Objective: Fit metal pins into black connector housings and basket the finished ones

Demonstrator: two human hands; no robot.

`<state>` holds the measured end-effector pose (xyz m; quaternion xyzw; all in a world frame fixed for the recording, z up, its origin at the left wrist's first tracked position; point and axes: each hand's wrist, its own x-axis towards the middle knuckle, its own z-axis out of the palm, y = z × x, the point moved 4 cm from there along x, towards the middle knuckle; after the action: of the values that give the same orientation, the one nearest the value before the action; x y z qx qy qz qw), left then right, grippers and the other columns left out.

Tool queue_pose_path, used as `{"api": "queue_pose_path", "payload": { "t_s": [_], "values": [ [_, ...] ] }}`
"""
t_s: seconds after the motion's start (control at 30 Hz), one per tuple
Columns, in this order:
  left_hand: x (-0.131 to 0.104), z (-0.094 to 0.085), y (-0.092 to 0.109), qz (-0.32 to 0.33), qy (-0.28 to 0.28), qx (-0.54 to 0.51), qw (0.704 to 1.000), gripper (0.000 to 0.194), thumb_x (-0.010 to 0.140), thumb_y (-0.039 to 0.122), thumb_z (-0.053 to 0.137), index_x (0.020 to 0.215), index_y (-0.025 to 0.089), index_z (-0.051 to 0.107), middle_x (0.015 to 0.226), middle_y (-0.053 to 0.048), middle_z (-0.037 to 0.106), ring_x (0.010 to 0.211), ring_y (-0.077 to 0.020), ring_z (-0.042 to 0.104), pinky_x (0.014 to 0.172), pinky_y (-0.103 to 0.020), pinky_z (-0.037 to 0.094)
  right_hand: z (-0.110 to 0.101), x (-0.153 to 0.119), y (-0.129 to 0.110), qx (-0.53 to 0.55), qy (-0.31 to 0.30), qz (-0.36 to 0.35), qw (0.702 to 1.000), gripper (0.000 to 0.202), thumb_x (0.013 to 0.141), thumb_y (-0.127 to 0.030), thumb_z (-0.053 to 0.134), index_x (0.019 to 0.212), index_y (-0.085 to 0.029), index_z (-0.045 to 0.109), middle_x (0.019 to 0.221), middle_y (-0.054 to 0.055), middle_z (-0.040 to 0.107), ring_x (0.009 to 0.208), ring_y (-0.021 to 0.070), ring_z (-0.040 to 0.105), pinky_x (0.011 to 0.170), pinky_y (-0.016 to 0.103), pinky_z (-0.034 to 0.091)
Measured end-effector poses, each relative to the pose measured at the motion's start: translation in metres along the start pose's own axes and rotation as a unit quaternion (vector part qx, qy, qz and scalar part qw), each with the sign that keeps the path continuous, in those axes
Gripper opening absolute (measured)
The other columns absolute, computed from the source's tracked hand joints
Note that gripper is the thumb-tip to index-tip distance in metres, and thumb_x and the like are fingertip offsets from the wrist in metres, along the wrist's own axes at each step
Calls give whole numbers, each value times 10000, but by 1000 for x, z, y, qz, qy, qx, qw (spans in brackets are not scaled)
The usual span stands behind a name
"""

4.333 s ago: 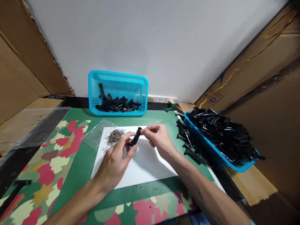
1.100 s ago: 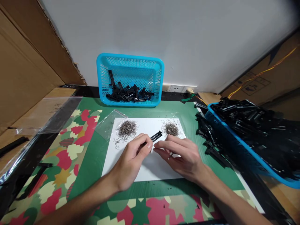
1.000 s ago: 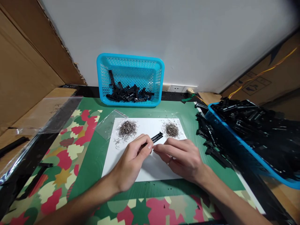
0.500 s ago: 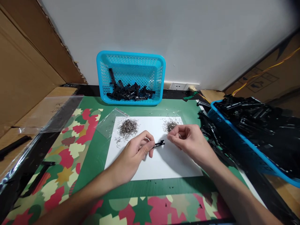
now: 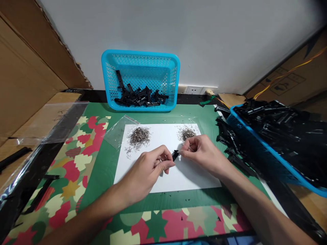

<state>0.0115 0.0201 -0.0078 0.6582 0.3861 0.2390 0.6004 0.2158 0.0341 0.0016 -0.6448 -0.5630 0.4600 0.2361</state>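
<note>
Over the white sheet [image 5: 163,135], what's held?

L hand [image 5: 148,170] grips blk part [image 5: 175,155], far end poking out; R hand [image 5: 203,153] pinched narrow just by that end, can't tell if holding smth.

How to do it well?

Prob. keep L firm, end bare, R pinch light & in line.

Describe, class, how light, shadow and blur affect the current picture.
Head view: a soft shadow lies on the white sheet below the right hand; head view: glare streaks a shiny strip at left; head view: black parts heaped at right merge into a dark, smeary mass; head view: the upper right corner is dark.
</note>
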Motion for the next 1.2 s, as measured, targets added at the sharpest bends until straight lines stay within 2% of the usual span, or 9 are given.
{"api": "queue_pose_path", "payload": {
  "t_s": [0.3, 0.73, 0.87, 1.0, 1.1, 1.2],
  "values": [
    [1, 1, 1, 1, -7, 26, 1000, 129, 1049, 330, 582, 966, 235, 610, 767, 22, 633, 750, -159, 607, 717, -315, 446, 3, 0, 0, -22, 8, -21, 1000, 122, 761, -215, 708, 666, -161, 654, 558, -26, 529, 531, 95, 396, 479, 248, 261],
    [1, -2, 4, -4, -32, 26, 999, 102, 1045, 267, 551, 958, 226, 586, 749, 23, 682, 730, -152, 626, 704, -292, 456, 11, -3, -4, -60, 32, -127, 990, 162, 843, -248, 657, 705, -164, 667, 606, -10, 596, 568, 115, 469, 536, 254, 345],
    [1, -2, 4, -2, -31, 23, 999, 96, 1045, 261, 551, 961, 228, 583, 755, 29, 698, 733, -144, 629, 709, -284, 455, 13, -4, -5, -69, 42, -148, 986, 180, 855, -229, 648, 685, -171, 654, 585, -21, 570, 553, 112, 464, 523, 254, 327],
    [1, -2, 3, -2, -32, 23, 999, 98, 1037, 267, 573, 948, 229, 584, 751, 36, 700, 714, -138, 623, 682, -281, 445, 12, -3, -6, -80, 38, -142, 986, 215, 870, -227, 647, 663, -171, 651, 556, -27, 550, 533, 105, 437, 511, 256, 312],
    [2, -2, 3, -6, -35, 17, 999, 102, 1028, 273, 591, 938, 226, 583, 751, 33, 696, 726, -143, 633, 688, -284, 455, 9, -4, -8, -96, 17, -119, 988, 214, 901, -262, 660, 715, -163, 697, 597, -4, 615, 557, 119, 488, 518, 261, 340],
    [2, -2, 3, -4, -35, 9, 999, 94, 1026, 269, 589, 944, 225, 584, 754, 30, 696, 730, -144, 633, 710, -289, 472, 2, -8, -13, -134, -1, -125, 983, 182, 923, -287, 677, 807, -168, 750, 646, 7, 659, 577, 134, 525, 527, 272, 364]
  ]
}}
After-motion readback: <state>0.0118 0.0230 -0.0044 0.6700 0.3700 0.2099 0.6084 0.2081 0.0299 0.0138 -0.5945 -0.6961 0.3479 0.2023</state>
